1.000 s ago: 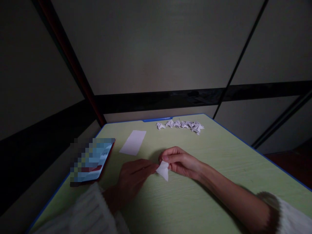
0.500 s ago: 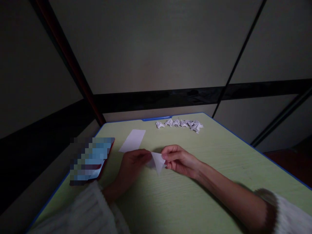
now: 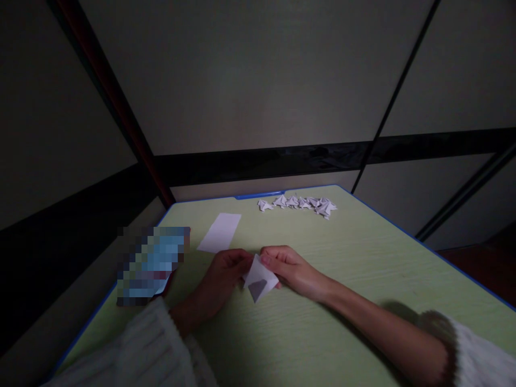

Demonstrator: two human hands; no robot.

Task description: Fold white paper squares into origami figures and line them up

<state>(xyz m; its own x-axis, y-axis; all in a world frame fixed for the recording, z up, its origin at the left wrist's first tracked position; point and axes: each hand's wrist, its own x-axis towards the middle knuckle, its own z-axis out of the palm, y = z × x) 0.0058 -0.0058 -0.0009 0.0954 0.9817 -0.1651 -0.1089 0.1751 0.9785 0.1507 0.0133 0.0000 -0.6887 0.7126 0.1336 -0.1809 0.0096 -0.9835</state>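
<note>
The person has a small folded paper (image 3: pixel 264 275) up between two hands, over the near middle of the counter (image 3: pixel 355 258). Think of the paper as the middle of a clock, with 12 at the far edge and 6 by the person. The left hand (image 3: pixel 226 271) is at 9 o'clock and the right hand (image 3: pixel 293 267) is at 3 o'clock. Both touch the paper, so neither one is nearer.

The paper looks like a kite. Its long way seems to run from 12 to 6, and one sharp tip points down to 6. A dark gray patch sits near that tip; it could be a shadow or a fold, it is hard to tell.

The right grip is closed in a pinch, with the thumb on top, near the 1 o'clock edge. The left grip is pinched too, at the 10 o'clock edge, but its fingertips are dark and partly hidden.

A flat white sheet (image 3: pixel 220 233) lies at 10 to 11 o'clock, just past the left hand. A row of little paper shapes (image 3: pixel 292 202) sits well away at 1 o'clock. A tablet (image 3: pixel 155 266) with a blurry screen lies at 9 o'clock, beyond the left hand.
</note>
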